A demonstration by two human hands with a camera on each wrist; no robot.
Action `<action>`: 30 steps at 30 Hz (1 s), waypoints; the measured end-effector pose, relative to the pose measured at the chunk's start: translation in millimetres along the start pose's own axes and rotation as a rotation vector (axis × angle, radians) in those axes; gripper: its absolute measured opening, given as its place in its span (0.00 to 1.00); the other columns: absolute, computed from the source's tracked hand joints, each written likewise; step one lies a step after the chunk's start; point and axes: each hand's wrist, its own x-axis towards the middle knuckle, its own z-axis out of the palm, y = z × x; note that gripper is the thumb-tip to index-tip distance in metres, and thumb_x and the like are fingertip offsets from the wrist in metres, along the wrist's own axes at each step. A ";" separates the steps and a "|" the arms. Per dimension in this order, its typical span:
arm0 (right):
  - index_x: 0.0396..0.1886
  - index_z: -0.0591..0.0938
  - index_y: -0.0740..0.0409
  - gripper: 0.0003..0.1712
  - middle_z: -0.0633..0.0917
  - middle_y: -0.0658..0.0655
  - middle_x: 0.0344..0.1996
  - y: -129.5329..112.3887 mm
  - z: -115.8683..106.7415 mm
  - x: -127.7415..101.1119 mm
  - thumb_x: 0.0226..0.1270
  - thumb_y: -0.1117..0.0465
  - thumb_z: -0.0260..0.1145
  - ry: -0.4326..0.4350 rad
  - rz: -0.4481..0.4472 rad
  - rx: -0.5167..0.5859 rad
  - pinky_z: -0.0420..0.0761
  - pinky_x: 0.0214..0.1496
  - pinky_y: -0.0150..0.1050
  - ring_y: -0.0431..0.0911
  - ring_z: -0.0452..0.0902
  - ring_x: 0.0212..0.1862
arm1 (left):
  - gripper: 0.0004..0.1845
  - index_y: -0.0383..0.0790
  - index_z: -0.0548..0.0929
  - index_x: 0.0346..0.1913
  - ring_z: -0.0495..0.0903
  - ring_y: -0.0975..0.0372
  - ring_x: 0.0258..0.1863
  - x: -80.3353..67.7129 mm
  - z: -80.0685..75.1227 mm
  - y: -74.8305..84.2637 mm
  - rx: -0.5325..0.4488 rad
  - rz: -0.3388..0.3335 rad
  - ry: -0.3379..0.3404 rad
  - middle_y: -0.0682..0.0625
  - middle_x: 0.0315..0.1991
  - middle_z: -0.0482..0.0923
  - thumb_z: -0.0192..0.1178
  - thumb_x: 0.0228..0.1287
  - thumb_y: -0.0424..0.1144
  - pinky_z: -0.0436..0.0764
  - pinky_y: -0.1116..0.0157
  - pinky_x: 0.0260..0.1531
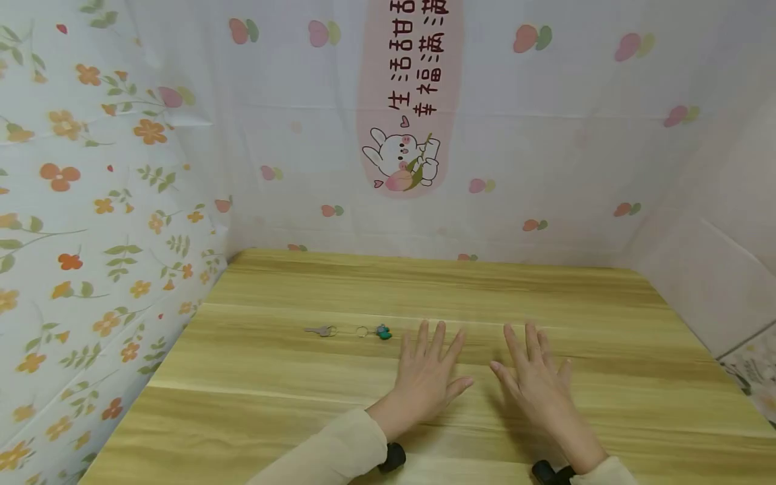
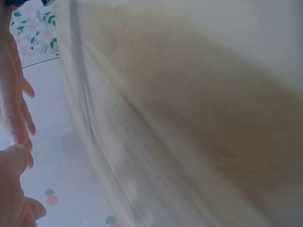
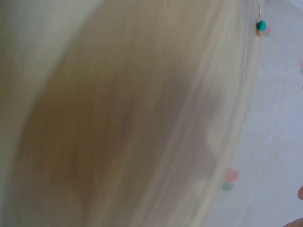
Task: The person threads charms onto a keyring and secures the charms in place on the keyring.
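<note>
Palm down over the wooden table, my left hand (image 1: 426, 377) has its fingers straight and spread. My right hand (image 1: 538, 382) is held the same way to its right, thumb toward the left hand, and holds nothing. Left of the left hand's fingertips lies a key ring with a small teal and grey charm (image 1: 384, 331). Farther left, a silver key (image 1: 319, 331) on its own ring lies flat. In the left wrist view both hands show at the left edge; the right wrist view catches the teal charm (image 3: 261, 26) at the top right.
The wood-grain table (image 1: 273, 411) fills the lower part of the head view. A printed white cloth (image 1: 545, 135) with a rabbit drawing hangs behind it, and a flowered cloth (image 1: 91, 236) hangs at the left. Black wrist camera mounts (image 1: 394, 457) sit at both wrists.
</note>
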 end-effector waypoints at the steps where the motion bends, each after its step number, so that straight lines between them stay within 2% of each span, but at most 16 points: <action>1: 0.72 0.56 0.63 0.40 0.48 0.79 0.69 -3.1 1.7 0.4 0.71 0.42 0.51 -0.001 -0.005 0.001 0.45 0.50 0.82 0.76 0.44 0.67 | 0.38 0.55 0.44 0.75 0.44 0.44 0.73 -3.9 0.8 -2.5 -0.019 0.000 -0.007 0.43 0.74 0.46 0.34 0.67 0.67 0.54 0.40 0.64; 4: 0.71 0.57 0.64 0.40 0.50 0.79 0.68 -12.0 7.5 1.3 0.71 0.42 0.52 0.011 -0.044 0.003 0.49 0.49 0.81 0.75 0.48 0.67 | 0.37 0.55 0.44 0.75 0.42 0.44 0.73 -15.2 2.4 -12.2 -0.073 -0.005 -0.038 0.43 0.75 0.44 0.35 0.68 0.66 0.52 0.39 0.64; 8: 0.70 0.59 0.63 0.38 0.54 0.78 0.67 -26.2 14.3 5.5 0.70 0.46 0.55 0.044 -0.099 0.015 0.54 0.48 0.81 0.74 0.52 0.66 | 0.36 0.52 0.49 0.74 0.43 0.44 0.73 -29.1 2.5 -32.3 -0.121 -0.028 -0.040 0.41 0.74 0.45 0.38 0.69 0.64 0.51 0.39 0.64; 11: 0.68 0.63 0.63 0.37 0.61 0.77 0.65 -39.8 19.5 11.6 0.66 0.49 0.61 0.089 -0.148 0.025 0.58 0.48 0.79 0.73 0.59 0.63 | 0.36 0.48 0.52 0.74 0.46 0.42 0.72 -39.4 3.0 -52.9 -0.153 -0.053 -0.013 0.39 0.73 0.48 0.41 0.69 0.62 0.54 0.38 0.63; 15: 0.62 0.71 0.64 0.34 0.73 0.73 0.57 -60.6 27.5 21.1 0.60 0.53 0.68 0.171 -0.241 0.037 0.68 0.47 0.73 0.69 0.71 0.56 | 0.35 0.44 0.56 0.72 0.51 0.37 0.69 -52.1 4.9 -83.1 -0.210 -0.101 0.014 0.36 0.72 0.52 0.44 0.69 0.59 0.57 0.36 0.60; 19: 0.53 0.78 0.65 0.27 0.81 0.68 0.47 -80.5 36.0 32.6 0.55 0.57 0.72 0.241 -0.335 0.062 0.74 0.47 0.63 0.63 0.76 0.49 | 0.33 0.40 0.63 0.69 0.60 0.36 0.65 -61.1 5.3 -113.3 -0.234 -0.162 0.054 0.34 0.67 0.61 0.48 0.69 0.56 0.60 0.36 0.58; 22: 0.47 0.81 0.63 0.22 0.83 0.63 0.41 -92.1 42.5 42.0 0.53 0.59 0.73 0.269 -0.392 0.086 0.77 0.47 0.56 0.59 0.78 0.45 | 0.28 0.38 0.70 0.62 0.69 0.38 0.59 -65.1 5.5 -134.9 -0.210 -0.179 0.125 0.35 0.60 0.70 0.54 0.67 0.53 0.66 0.37 0.54; 25: 0.44 0.83 0.60 0.18 0.84 0.60 0.37 -102.1 48.9 52.0 0.52 0.60 0.73 0.253 -0.417 0.125 0.78 0.44 0.49 0.55 0.78 0.42 | 0.22 0.38 0.76 0.54 0.78 0.43 0.49 -66.7 6.0 -154.8 -0.168 -0.176 0.209 0.38 0.50 0.78 0.60 0.63 0.49 0.75 0.43 0.47; 28: 0.43 0.84 0.59 0.16 0.84 0.58 0.37 -113.1 55.0 62.2 0.53 0.60 0.73 0.179 -0.390 0.173 0.77 0.42 0.48 0.53 0.78 0.42 | 0.18 0.38 0.79 0.49 0.82 0.49 0.38 -65.1 7.2 -171.9 -0.179 -0.202 0.239 0.41 0.42 0.81 0.64 0.59 0.44 0.80 0.53 0.37; 30: 0.43 0.85 0.59 0.15 0.84 0.57 0.38 -120.7 59.6 69.9 0.54 0.60 0.72 0.126 -0.365 0.189 0.77 0.43 0.47 0.53 0.77 0.42 | 0.15 0.39 0.81 0.46 0.81 0.53 0.32 -62.4 7.5 -181.4 -0.226 -0.236 0.234 0.44 0.38 0.81 0.66 0.57 0.42 0.80 0.58 0.30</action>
